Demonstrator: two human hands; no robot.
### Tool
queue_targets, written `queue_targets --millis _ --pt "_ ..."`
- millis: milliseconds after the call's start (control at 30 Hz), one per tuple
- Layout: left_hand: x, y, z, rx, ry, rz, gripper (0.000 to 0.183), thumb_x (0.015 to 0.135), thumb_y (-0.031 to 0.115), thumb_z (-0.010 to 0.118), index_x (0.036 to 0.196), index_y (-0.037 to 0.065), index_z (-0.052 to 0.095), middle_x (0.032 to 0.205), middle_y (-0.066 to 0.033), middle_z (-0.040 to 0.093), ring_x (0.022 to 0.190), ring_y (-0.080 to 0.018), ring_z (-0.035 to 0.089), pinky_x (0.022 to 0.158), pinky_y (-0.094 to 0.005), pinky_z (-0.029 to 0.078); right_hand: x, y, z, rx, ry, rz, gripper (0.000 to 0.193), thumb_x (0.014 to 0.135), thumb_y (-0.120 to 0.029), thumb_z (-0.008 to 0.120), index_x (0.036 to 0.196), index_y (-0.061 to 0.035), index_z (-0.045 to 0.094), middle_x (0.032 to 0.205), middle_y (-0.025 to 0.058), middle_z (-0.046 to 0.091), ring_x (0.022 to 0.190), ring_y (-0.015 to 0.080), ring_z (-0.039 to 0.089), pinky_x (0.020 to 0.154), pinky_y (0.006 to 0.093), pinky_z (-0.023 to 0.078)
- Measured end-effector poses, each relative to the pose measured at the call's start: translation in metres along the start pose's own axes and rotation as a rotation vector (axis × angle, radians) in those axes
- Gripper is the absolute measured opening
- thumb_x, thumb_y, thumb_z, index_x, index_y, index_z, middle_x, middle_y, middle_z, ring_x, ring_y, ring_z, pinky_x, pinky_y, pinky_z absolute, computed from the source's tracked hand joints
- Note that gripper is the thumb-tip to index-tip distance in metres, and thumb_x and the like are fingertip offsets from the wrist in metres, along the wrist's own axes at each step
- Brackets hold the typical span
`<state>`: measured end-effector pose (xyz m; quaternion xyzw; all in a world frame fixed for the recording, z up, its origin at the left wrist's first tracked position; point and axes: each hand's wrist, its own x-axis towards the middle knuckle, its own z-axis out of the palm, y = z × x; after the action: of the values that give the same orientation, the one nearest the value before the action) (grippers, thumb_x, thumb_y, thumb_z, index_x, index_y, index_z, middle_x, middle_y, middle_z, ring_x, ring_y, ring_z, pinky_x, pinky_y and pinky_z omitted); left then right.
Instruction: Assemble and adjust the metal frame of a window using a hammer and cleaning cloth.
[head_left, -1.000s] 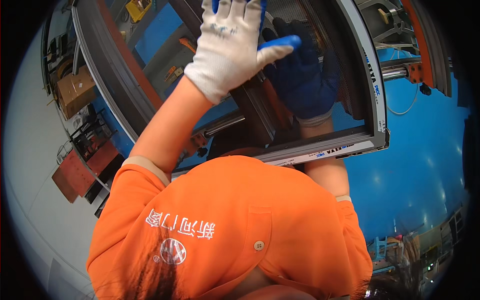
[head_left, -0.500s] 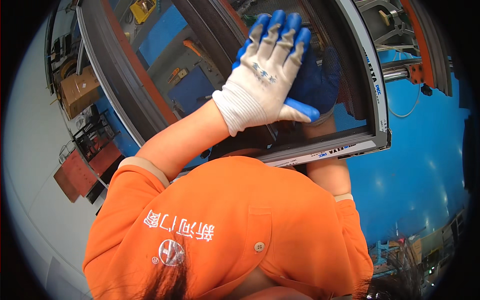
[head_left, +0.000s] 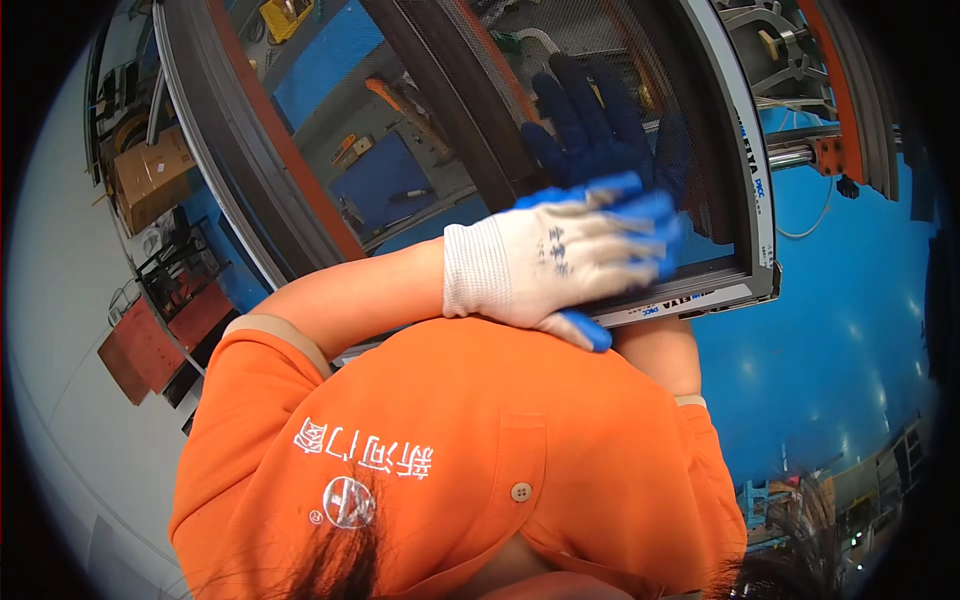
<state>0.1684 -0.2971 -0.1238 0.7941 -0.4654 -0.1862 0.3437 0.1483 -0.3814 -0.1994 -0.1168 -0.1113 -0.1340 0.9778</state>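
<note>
A dark window frame fitted with fine black mesh lies before me. White protective strips run along its right and near edges. My left hand, in a white knit glove with blue coated fingers, is over the mesh near the frame's close edge. Its fingers stretch out to the right, slightly smeared by motion; whether it touches the mesh I cannot tell. Below the mesh, my right hand shows through with its blue glove palm up and its fingers spread. Neither hand holds anything visible.
An orange-and-grey machine rail stands at the right above the blue floor. Cardboard boxes and a reddish-brown panel are at the left. Under the frame, a blue mat and a yellow bin are visible.
My left hand has swept back toward me over the mesh, turning its fingers from pointing away to pointing right. The right hand, under the mesh, has moved up and left and shows more plainly.
</note>
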Motion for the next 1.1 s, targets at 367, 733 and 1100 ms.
queue_targets --millis 367,733,1100 --pt "-0.004 -0.055 -0.076 0.591 0.126 -0.588 0.099 0.088 0.062 0.054 0.153 -0.004 0.02 0.16 -0.0279 0.012 0.15 -0.0408 0.009 0.12 -0.0527 0.002 0.033 -0.043 -0.037 0.508 0.25 0.81 0.075 0.1 -0.057 0.027 0.157 -0.01 0.014 0.162 0.0173 0.017 0.146 0.0329 0.027 0.12 0.056 0.015" --pt "-0.014 -0.032 -0.042 0.517 -0.068 -0.179 0.088 0.083 0.075 0.05 0.143 0.011 0.046 0.149 -0.0122 0.044 0.144 -0.0308 0.032 0.12 -0.0551 0.009 0.026 -0.047 -0.058 0.66 0.3 0.871 0.077 0.1 -0.06 0.027 0.157 -0.0109 0.014 0.162 0.0177 0.015 0.148 0.0344 0.022 0.12 0.0557 0.014" --pt "-0.005 -0.033 -0.036 0.669 0.287 -0.516 0.088 0.085 0.075 0.048 0.147 0.012 0.042 0.152 -0.0122 0.04 0.146 -0.0307 0.029 0.12 -0.0578 0.007 0.052 -0.04 -0.007 0.358 0.569 0.867 0.079 0.098 -0.063 0.028 0.157 -0.0114 0.014 0.162 0.0176 0.016 0.149 0.0346 0.02 0.12 0.056 0.013"
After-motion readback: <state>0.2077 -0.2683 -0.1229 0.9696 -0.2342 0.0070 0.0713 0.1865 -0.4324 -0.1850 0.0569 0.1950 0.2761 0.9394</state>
